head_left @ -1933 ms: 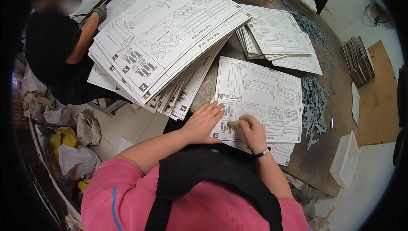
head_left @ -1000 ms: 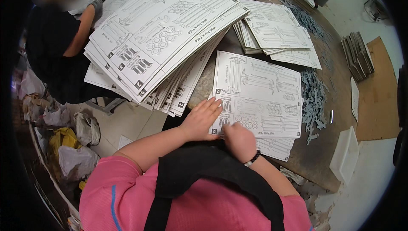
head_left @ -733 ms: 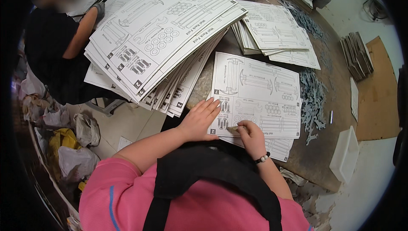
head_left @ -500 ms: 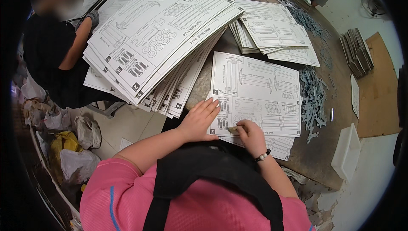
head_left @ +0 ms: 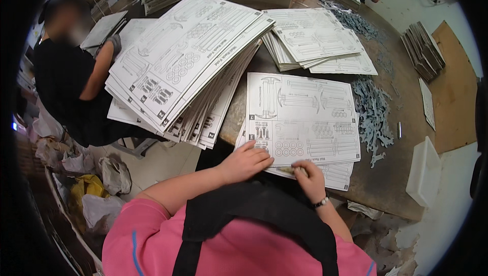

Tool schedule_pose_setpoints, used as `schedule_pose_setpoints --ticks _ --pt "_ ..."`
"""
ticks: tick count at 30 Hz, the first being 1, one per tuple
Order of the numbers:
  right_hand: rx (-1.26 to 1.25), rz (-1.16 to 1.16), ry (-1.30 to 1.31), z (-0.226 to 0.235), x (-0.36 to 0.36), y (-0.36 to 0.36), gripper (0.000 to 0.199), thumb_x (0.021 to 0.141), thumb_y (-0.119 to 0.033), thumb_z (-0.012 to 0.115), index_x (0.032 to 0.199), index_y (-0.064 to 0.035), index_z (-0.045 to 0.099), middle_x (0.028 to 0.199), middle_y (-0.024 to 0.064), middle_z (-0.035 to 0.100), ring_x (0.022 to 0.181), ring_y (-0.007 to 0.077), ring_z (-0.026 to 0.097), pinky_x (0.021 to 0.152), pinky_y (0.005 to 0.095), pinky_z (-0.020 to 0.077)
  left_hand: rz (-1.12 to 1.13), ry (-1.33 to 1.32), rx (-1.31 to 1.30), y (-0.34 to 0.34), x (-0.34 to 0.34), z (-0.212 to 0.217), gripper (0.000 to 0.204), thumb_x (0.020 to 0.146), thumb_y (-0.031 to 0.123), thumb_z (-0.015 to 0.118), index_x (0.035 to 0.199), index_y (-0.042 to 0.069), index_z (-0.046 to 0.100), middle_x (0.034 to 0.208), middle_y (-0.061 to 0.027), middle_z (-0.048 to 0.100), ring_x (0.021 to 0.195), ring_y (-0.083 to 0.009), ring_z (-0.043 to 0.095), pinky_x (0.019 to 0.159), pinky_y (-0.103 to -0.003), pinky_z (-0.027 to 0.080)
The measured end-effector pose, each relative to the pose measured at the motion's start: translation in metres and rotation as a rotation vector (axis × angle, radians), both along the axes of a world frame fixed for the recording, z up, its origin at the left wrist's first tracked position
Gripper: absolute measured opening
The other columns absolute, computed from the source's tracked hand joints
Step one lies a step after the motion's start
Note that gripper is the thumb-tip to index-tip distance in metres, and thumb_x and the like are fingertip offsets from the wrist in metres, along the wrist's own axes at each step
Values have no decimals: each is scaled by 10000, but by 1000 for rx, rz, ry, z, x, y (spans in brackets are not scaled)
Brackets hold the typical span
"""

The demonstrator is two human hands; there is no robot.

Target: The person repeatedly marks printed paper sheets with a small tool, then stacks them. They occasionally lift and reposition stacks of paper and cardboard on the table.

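A printed white board sheet (head_left: 328,128) with line drawings of hammers, nuts and bolts lies before me, on top of at least one similar sheet (head_left: 338,174) whose lower edge shows. My left hand (head_left: 247,163) rests on the sheet's lower left corner, fingers stretched out. By the sheet's lower edge my right hand (head_left: 310,180) is closed on a small tan pointed tool (head_left: 290,170), its tip toward the left. The fingers partly hide the tool, so I cannot tell its exact kind.
A tall leaning stack of printed sheets (head_left: 188,62) stands at left, a lower stack (head_left: 320,42) behind. Grey scrap pieces (head_left: 370,113) and a small metal cylinder (head_left: 399,130) lie right, beyond them a white tray (head_left: 424,172). A person (head_left: 66,68) works at far left.
Both hands have moved down toward the sheet's near edge. The right hand's tool has left the bolt drawings for that edge. The view has shifted slightly.
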State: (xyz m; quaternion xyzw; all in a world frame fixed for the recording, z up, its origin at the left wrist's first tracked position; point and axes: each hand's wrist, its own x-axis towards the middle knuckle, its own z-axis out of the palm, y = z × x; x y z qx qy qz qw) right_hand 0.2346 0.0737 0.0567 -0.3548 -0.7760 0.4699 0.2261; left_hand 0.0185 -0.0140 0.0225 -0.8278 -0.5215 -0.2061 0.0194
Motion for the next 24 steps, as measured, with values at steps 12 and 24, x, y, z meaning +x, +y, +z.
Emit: schedule_pose_setpoints --ticks 12,24 --pt "-253 378 17 -12 13 -25 216 823 -188 565 994 -63 604 906 77 597 848 200 573 753 275 436 101 177 116 -3 24 17 354 766 168 471 1105 89 537 826 -39 514 891 -187 517 947 -438 338" --pt "-381 394 33 -21 20 -27 223 825 -197 574 992 -51 600 921 80 599 856 181 576 759 259 439 25 219 -204 2 28 60 405 716 147 547 1120 112 524 812 -55 509 865 -204 525 974 -480 304"
